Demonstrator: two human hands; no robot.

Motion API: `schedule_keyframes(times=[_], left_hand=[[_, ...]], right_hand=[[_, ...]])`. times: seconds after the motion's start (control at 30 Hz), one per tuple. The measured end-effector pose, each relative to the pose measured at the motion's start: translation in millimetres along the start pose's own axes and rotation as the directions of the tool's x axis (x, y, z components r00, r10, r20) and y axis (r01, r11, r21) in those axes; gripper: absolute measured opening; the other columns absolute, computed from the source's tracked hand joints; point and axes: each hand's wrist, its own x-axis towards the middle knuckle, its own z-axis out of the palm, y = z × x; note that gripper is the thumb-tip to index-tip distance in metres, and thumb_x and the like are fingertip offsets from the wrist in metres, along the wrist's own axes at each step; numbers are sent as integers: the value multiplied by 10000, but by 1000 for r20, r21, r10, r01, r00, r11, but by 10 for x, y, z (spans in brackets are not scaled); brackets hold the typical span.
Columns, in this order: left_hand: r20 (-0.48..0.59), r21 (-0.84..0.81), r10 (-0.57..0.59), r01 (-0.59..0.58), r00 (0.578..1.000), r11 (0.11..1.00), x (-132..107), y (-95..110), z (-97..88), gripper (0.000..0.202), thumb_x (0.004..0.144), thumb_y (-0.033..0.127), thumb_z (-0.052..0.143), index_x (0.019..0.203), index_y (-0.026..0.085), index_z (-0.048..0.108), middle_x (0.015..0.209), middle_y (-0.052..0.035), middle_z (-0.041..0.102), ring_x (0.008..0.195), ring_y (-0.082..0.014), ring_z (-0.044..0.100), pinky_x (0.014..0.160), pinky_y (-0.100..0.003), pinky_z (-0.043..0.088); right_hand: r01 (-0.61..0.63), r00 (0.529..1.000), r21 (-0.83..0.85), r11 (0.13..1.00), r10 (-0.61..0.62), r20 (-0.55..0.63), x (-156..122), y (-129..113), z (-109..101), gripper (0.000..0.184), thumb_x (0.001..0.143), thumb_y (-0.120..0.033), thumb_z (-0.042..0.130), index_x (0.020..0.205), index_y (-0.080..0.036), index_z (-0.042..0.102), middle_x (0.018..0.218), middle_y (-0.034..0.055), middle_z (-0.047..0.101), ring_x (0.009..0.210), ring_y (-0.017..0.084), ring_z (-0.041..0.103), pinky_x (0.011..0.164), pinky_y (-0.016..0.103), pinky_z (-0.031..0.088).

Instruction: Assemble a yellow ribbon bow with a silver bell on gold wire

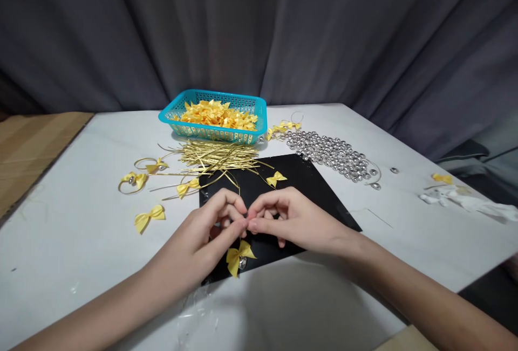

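**Both hands pinched together over a black mat, a bow hanging beneath**

The left hand and right hand meet fingertip to fingertip above the near part of the black mat. On both, the fingers are curled in and thumb and forefinger are closed tight. A yellow bow with a silver bead at its knot hangs just under the pinch, at the mat's near edge. It seems to hang from a thin tie held by both hands, though the tie itself is too fine to make out.

A second loose bow lies on the mat's far side. Beyond the mat, a pile of gold ties spreads in front of a teal basket filled with more yellow bows. A bed of silver beads lies to the right of the ties, and one stray bead lies apart from it.

To the left, on the white table, are several finished pieces: a flat bow, another bow and two ringed ones. Crumpled white plastic lies near the table's right edge.

Open tabletop lies to the near left and in front of the mat. The table's right corner cuts in close beside the right forearm. Brown cardboard borders the left edge, and a grey curtain closes off the back.
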Motion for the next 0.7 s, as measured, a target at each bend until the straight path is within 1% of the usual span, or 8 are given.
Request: schedule_keyframes(times=[0.1,0.2,0.27,0.37,0.47,0.63,0.7], left_hand=[[-25,8,-21,21,999,1000,21,21,-11,156,884,389,456,928,245,495,769,31,562,758,-132,537,631,-245,388],[-51,16,-88,89,995,996,49,54,-21,197,854,413,489,922,233,536,767,18,584,729,-142,531,618,-251,390],[-42,58,-128,131,991,990,57,71,-23,220,834,423,510,864,217,578,788,-1,608,740,-155,540,632,-260,396],[-29,115,-149,151,988,982,54,77,-21,236,823,411,518,770,200,608,768,-13,625,747,-166,551,656,-265,406],[-27,104,-142,144,990,984,51,67,-16,246,822,411,513,736,197,599,727,-7,615,718,-162,551,654,-262,414],[-30,59,-159,161,987,985,60,53,-4,252,822,413,509,726,191,578,715,-6,589,718,-162,548,638,-258,408],[-29,26,-164,165,986,986,65,50,-1,251,818,407,514,716,186,574,711,-7,576,713,-160,542,637,-258,406]], right_hand=[[14,1000,-96,995,-13,5,-13,-35,11,165,816,-294,590,815,-129,597,556,-57,416,493,28,358,403,106,312],[18,1000,-103,995,-19,-10,-15,-52,7,142,839,-279,555,830,-137,567,558,-67,375,487,25,342,408,119,271],[4,1000,-92,996,-6,-28,-14,-49,2,141,837,-282,556,837,-141,559,552,-70,360,480,27,333,403,129,251],[-40,999,-86,995,37,-37,-9,-32,9,150,838,-294,550,838,-144,561,539,-68,350,467,33,323,390,137,234],[-73,996,-74,995,69,-56,1,-13,27,136,824,-277,564,827,-141,568,524,-66,360,456,36,328,376,133,251],[-53,997,-6,999,52,-65,7,-6,36,168,804,-298,587,835,-132,590,533,-59,405,450,43,377,382,139,376],[-50,996,3,999,50,-69,4,0,29,190,811,-306,580,868,-127,607,539,-50,432,447,45,400,393,149,400]])
